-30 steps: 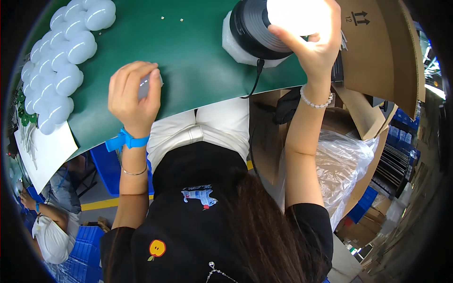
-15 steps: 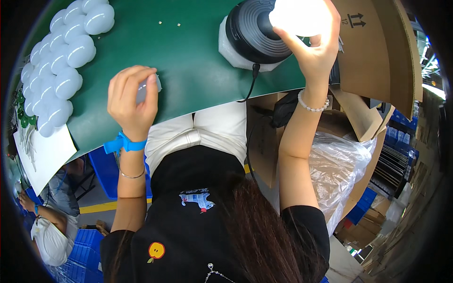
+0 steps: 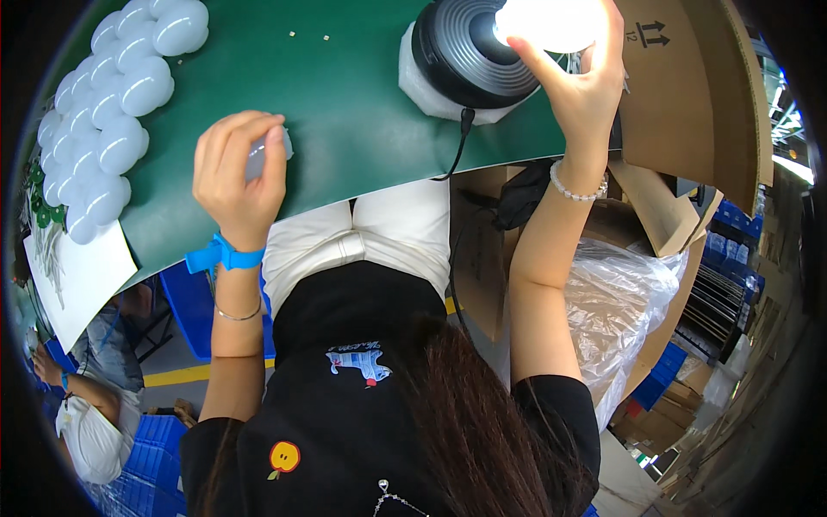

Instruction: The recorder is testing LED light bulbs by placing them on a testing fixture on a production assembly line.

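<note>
My right hand grips a brightly glowing light bulb between thumb and fingers, at the right side of a black round device with ringed grooves. Glare washes out the bulb's outline, and whether it touches the device I cannot tell. That device stands on a white foam block, with a black cable at its near side. Over the table's near left part, my left hand is curled around a pale translucent piece, mostly hidden by the fingers.
Rows of milky white bulb covers lie along the left of the green table. White paper with thin wires lies at the left edge. Cardboard rises at the right, above a plastic-lined box. A co-worker is at lower left.
My right hand and the glowing bulb have shifted slightly away and to the right. My left hand has moved a little away and to the left, still curled around the pale piece.
</note>
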`<control>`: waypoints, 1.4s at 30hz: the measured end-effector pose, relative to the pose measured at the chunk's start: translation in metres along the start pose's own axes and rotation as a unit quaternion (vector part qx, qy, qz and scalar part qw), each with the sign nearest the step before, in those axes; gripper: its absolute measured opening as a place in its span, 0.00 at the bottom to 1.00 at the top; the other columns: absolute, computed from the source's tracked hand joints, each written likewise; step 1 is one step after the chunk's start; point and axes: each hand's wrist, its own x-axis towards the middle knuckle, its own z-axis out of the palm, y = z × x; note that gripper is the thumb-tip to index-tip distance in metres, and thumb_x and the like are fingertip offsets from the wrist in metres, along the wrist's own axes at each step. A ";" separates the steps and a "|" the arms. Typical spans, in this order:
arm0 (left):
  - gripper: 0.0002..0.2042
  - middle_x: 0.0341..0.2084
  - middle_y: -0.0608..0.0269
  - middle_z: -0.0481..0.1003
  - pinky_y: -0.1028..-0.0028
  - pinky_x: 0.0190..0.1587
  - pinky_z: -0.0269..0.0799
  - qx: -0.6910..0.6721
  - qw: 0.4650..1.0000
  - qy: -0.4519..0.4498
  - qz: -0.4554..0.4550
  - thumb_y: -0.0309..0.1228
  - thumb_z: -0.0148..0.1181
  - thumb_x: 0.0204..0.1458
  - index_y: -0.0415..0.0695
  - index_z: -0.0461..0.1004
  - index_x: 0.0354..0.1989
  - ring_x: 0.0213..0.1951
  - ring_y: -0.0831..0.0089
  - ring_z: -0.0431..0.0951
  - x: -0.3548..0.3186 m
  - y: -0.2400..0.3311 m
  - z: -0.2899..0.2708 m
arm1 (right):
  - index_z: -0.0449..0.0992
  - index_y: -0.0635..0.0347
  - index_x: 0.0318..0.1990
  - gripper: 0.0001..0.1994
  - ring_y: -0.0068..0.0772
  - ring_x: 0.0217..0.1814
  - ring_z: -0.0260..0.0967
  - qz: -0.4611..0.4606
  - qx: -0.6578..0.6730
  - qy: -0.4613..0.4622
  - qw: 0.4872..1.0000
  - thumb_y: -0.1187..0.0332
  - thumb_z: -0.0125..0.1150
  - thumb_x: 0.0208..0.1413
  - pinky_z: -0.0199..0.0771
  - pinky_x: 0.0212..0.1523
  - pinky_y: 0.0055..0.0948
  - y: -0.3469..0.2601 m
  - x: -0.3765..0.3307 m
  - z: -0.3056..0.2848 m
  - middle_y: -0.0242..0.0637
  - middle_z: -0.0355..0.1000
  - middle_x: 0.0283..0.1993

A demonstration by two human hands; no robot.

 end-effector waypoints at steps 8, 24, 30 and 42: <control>0.04 0.25 0.64 0.74 0.72 0.35 0.69 0.004 1.000 -0.005 -0.005 0.21 0.60 0.41 0.44 0.75 0.26 0.31 0.66 0.74 0.004 0.000 0.001 | 0.72 0.67 0.39 0.23 0.37 0.38 0.69 -0.025 0.011 0.037 0.999 0.69 0.72 0.33 0.67 0.42 0.32 0.000 0.006 0.005 0.42 0.72 0.38; 0.21 0.41 0.55 0.69 0.65 0.44 0.67 0.050 0.973 -0.189 -0.122 0.27 0.65 0.37 0.42 0.67 0.42 0.43 0.55 0.69 0.010 0.014 -0.043 | 0.61 0.69 0.52 0.35 0.32 0.34 0.71 0.165 -0.359 0.219 0.892 0.55 0.69 0.41 0.70 0.32 0.28 0.159 0.073 -0.296 0.44 0.69 0.42; 0.20 0.40 0.53 0.68 0.64 0.46 0.65 -0.022 0.973 -0.199 -0.120 0.27 0.65 0.37 0.40 0.68 0.42 0.43 0.55 0.68 0.008 0.019 -0.029 | 0.66 0.65 0.51 0.27 0.25 0.31 0.71 0.301 -0.058 0.219 0.926 0.56 0.63 0.48 0.72 0.26 0.21 0.175 0.112 -0.291 0.40 0.69 0.40; 0.26 0.53 0.48 0.64 0.59 0.53 0.67 -0.841 0.225 -0.165 -0.464 0.48 0.38 0.59 0.39 0.57 0.57 0.54 0.51 0.67 0.017 0.054 0.011 | 0.74 0.68 0.39 0.12 0.40 0.42 0.70 -0.284 -0.291 -0.038 0.913 0.78 0.57 0.43 0.69 0.47 0.38 -0.076 0.006 -0.117 0.42 0.74 0.38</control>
